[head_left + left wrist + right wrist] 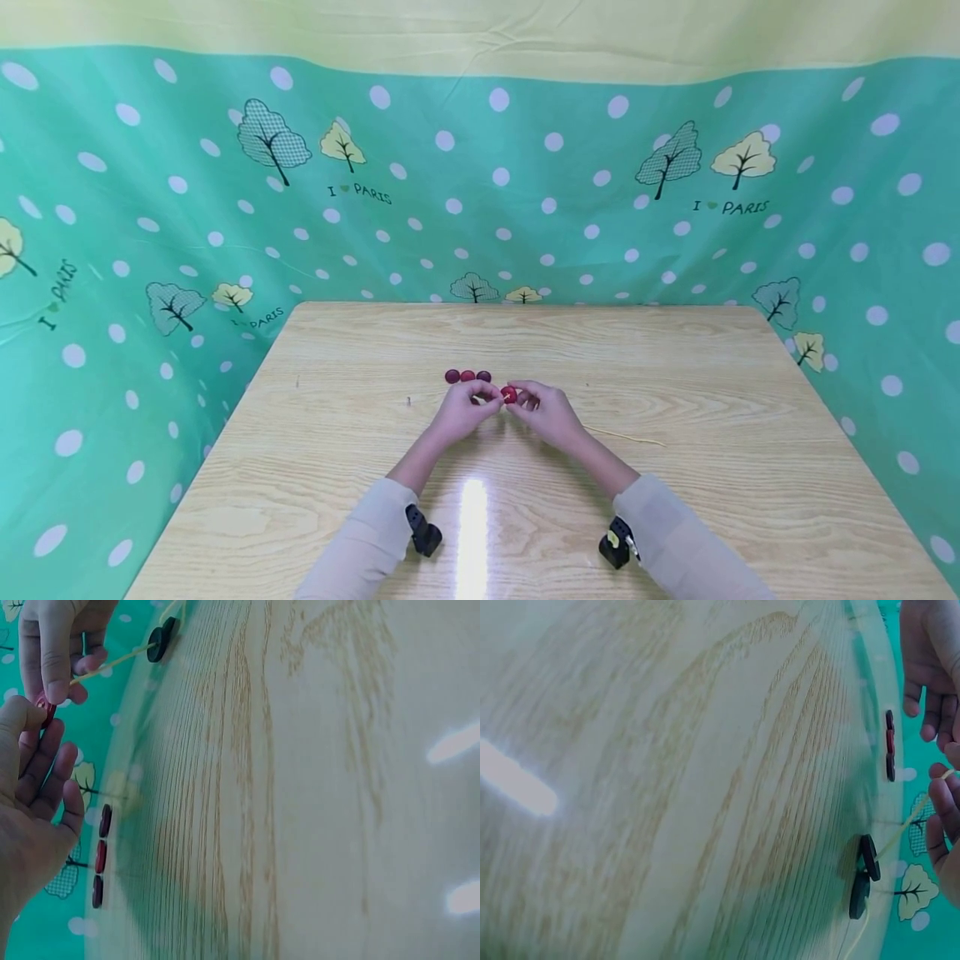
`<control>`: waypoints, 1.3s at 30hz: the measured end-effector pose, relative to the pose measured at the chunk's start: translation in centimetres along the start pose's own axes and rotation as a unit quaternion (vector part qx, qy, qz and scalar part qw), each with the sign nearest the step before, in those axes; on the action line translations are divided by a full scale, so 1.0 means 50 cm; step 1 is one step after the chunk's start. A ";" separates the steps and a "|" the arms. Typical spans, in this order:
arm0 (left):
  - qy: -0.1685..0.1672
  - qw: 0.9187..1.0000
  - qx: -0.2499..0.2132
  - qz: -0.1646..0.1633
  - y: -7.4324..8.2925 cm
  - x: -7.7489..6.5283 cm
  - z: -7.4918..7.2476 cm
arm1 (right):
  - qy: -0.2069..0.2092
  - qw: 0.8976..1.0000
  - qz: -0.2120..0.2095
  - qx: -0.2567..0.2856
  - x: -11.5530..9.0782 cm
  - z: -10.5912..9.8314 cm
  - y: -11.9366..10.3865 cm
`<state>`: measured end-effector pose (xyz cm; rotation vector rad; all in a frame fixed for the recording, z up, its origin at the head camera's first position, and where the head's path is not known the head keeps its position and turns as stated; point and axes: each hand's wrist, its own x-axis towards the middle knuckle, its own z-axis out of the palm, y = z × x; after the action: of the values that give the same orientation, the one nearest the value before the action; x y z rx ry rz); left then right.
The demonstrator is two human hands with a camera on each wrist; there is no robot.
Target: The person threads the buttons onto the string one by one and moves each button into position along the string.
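Both hands meet over the wooden table, their fingertips together at a small round red button [508,395]. My left hand [463,410] pinches its left side with thumb and finger. The right hand [553,414] grips the same button from the other side. A thin yellow cord [112,665] runs from the right fingertips down to two dark buttons [159,643] on the table in the left wrist view. In the head view the cord's tail lies right of the right hand. Fingers partly hide where the cord meets the red button.
Beyond the left hand lies a short row of buttons: a dark one [452,377], a red one [468,376] and another dark one [483,377]. The wooden table [337,467] ends at a green dotted curtain [420,250] behind and at both sides.
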<state>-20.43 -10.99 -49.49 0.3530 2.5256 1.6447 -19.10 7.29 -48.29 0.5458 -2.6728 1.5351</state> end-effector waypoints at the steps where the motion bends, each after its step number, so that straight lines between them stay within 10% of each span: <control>1: 0.000 1.000 0.000 0.000 0.000 0.000 0.000 | 0.000 1.000 -0.003 -0.003 0.000 0.000 0.000; 39: -0.026 0.999 0.014 -0.025 0.015 -0.014 -0.020 | 0.006 0.992 -0.062 -0.109 -0.012 -0.018 0.005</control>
<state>-19.87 -11.77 -48.44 0.3294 2.5003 1.5641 -18.76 8.32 -48.14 0.6731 -2.6941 1.1921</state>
